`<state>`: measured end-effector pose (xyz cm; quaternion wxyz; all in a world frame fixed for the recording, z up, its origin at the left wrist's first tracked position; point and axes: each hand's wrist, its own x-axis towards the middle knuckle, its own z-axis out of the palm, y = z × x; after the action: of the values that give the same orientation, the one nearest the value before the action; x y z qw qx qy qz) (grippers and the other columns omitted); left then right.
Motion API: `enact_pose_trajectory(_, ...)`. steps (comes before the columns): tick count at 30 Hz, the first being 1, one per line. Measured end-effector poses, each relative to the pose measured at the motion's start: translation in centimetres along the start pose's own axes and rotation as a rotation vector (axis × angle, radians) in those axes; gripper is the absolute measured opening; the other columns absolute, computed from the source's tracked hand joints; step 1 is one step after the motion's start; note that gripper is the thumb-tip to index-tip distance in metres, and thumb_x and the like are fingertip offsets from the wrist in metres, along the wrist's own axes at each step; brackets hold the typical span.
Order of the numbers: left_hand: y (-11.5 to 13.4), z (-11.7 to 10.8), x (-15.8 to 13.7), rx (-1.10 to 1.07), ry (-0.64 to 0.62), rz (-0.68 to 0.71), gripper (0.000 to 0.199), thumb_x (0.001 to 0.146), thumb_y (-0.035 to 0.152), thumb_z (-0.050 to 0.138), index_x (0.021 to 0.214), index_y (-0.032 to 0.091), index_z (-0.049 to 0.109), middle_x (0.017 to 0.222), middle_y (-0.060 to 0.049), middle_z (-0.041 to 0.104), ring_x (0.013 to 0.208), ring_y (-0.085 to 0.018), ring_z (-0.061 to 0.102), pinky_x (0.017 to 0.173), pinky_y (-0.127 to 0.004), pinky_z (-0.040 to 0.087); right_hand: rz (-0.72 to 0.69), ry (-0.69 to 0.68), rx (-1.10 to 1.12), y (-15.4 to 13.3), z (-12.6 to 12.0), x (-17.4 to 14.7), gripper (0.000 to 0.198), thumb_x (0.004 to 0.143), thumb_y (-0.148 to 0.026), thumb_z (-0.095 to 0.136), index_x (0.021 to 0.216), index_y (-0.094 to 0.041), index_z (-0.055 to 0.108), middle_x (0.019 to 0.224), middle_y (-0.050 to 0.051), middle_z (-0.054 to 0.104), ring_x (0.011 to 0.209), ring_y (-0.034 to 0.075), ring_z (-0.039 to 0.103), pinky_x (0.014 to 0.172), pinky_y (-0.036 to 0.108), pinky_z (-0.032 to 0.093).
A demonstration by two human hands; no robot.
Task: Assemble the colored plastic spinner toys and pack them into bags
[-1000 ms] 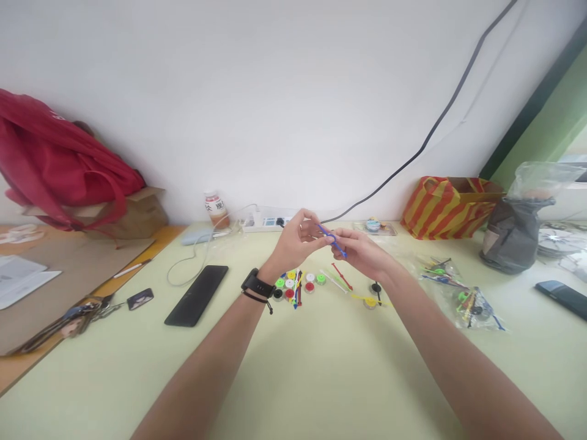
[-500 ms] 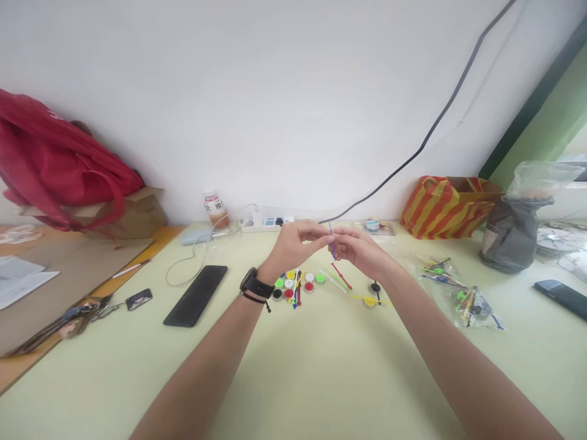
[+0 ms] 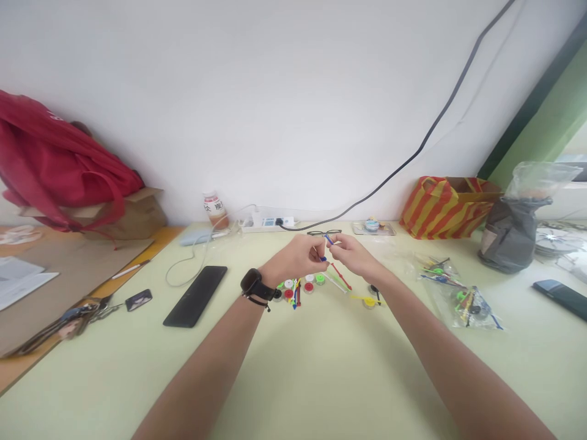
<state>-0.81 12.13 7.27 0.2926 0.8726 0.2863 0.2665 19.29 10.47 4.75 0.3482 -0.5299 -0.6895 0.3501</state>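
Above the middle of the table, my left hand [image 3: 302,253] is closed in a pinch on a small blue piece [image 3: 323,260], mostly covered by the fingers. Close beside it, my right hand [image 3: 355,253] pinches a thin blue plastic stick [image 3: 329,239] between thumb and fingers. Below the hands lie a red arrow-shaped stick [image 3: 341,276] and a white stick [image 3: 338,282]. Small round discs, among them a red disc [image 3: 309,287] and a green disc [image 3: 320,278], sit with a bunch of coloured sticks [image 3: 296,294]. A yellow disc [image 3: 369,302] lies near my right forearm.
Clear bags of coloured parts [image 3: 474,307] lie right. A black phone [image 3: 195,296] lies left; keys [image 3: 76,318] are farther left. Along the wall stand a bottle [image 3: 215,211], a power strip [image 3: 268,223], glasses [image 3: 316,233], a small tray [image 3: 373,228] and a striped bag [image 3: 440,208].
Both hands have come down slightly. The blue stick in the right hand is now more tilted, and a blue piece shows at the left fingertips. Glasses behind the hands have come into view.
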Motion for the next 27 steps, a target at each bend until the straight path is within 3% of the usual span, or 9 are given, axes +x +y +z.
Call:
enact_pose_trajectory(4, -0.5, 1.1, -0.1, -0.017, -0.219, -0.044, 0.009, 0.079, 0.024, 0.075, 0.084, 0.017, 0.073, 0.076, -0.001, 0.072, 0.069, -0.016, 0.068, 0.063, -0.025, 0.050, 0.034, -0.020, -0.183, 1.6, -0.7, 0.3, 0.023, 0.081, -0.018, 0.055, 0.101, -0.019, 0.065, 0.067, -0.003, 0.057, 0.059, 0.014, 0.049, 0.058, 0.026, 0.035)
enact_pose_trajectory(9, -1.2, 2.3, 0.1, 0.125, -0.417, -0.036, 0.014, 0.071, 0.029, 0.084, 0.083, 0.021, 0.083, 0.075, 0.000, 0.075, 0.068, -0.017, 0.064, 0.063, -0.027, 0.045, 0.037, -0.235, -0.342, 2.1, -0.8, -0.1, 0.024, 0.078, -0.015, 0.062, 0.100, -0.019, 0.072, 0.078, 0.002, 0.069, 0.069, 0.016, 0.059, 0.064, 0.026, 0.042)
enact_pose_trajectory(12, -1.7, 2.3, 0.1, 0.147, -0.433, -0.055, 0.012, 0.068, 0.026, 0.084, 0.079, 0.021, 0.083, 0.076, -0.001, 0.075, 0.071, -0.018, 0.065, 0.067, -0.028, 0.046, 0.065, -0.312, -0.413, 1.8, -1.0, -0.4, 0.024, 0.081, -0.021, 0.063, 0.103, -0.019, 0.072, 0.088, 0.005, 0.073, 0.074, 0.017, 0.063, 0.065, 0.026, 0.043)
enact_pose_trajectory(15, -2.1, 2.0, 0.0, 0.159, -0.417, -0.054, 0.008, 0.067, 0.023, 0.083, 0.075, 0.021, 0.080, 0.085, -0.002, 0.075, 0.083, -0.021, 0.067, 0.077, -0.029, 0.048, 0.111, -0.398, -0.478, 1.5, -2.5, -0.8, 0.016, 0.082, -0.030, 0.066, 0.092, -0.019, 0.073, 0.090, 0.006, 0.074, 0.076, 0.019, 0.064, 0.063, 0.026, 0.043)
enact_pose_trajectory(18, -2.4, 1.6, -0.1, 0.207, -0.359, -0.069, 0.014, 0.066, 0.024, 0.084, 0.078, 0.022, 0.078, 0.096, -0.004, 0.072, 0.100, -0.026, 0.065, 0.082, -0.030, 0.048, 0.170, -0.530, -0.531, 1.3, -4.3, -1.3, 0.021, 0.070, -0.038, 0.078, 0.082, -0.021, 0.074, 0.085, 0.004, 0.074, 0.072, 0.019, 0.064, 0.058, 0.027, 0.041)
enact_pose_trajectory(22, -2.9, 1.0, -0.3, 0.241, -0.311, -0.070, 0.030, 0.066, 0.030, 0.086, 0.094, 0.025, 0.076, 0.107, -0.004, 0.068, 0.111, -0.027, 0.060, 0.087, -0.032, 0.046, 0.353, -0.712, -0.669, 1.2, -5.2, -1.7, 0.032, 0.052, -0.034, 0.087, 0.079, -0.022, 0.075, 0.084, 0.002, 0.074, 0.077, 0.022, 0.066, 0.059, 0.027, 0.041)
enact_pose_trajectory(25, -3.5, 0.3, -0.4, 0.284, -0.325, -0.093, 0.040, 0.064, 0.035, 0.089, 0.101, 0.026, 0.075, 0.110, -0.004, 0.068, 0.112, -0.028, 0.059, 0.089, -0.032, 0.046, 0.411, -0.729, -0.692, 1.1, -5.0, -1.6, 0.032, 0.045, -0.027, 0.086, 0.074, -0.020, 0.074, 0.081, 0.003, 0.073, 0.078, 0.025, 0.068, 0.059, 0.028, 0.043)
enact_pose_trajectory(27, -3.9, -0.1, -0.6, 0.302, -0.341, -0.143, 0.045, 0.062, 0.036, 0.090, 0.103, 0.026, 0.075, 0.112, -0.004, 0.069, 0.111, -0.027, 0.060, 0.087, -0.030, 0.046, 0.395, -0.713, -0.665, 0.9, -4.9, -1.6, 0.029, 0.049, -0.025, 0.083, 0.075, -0.019, 0.073, 0.078, 0.004, 0.073, 0.076, 0.025, 0.068, 0.058, 0.028, 0.043)
